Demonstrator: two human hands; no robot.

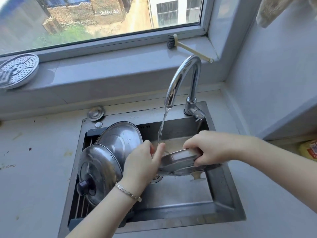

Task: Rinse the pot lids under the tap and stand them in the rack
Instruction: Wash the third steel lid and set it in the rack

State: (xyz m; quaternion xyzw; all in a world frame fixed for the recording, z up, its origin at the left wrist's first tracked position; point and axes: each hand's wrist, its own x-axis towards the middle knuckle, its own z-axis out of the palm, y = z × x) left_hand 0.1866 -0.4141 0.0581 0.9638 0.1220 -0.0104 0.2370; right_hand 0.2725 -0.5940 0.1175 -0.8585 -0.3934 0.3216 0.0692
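Both hands, left hand and right hand, grip a steel lid under the running tap. Wet metal could slip, clattering into the sink or against two lids racked left.

Bright daylight enters through the window well above the fingers; glare streaks the tap, and wide-angle distortion bends the edges.

A steel lid was held by both hands under the running tap, beside two lids stood in the rack.
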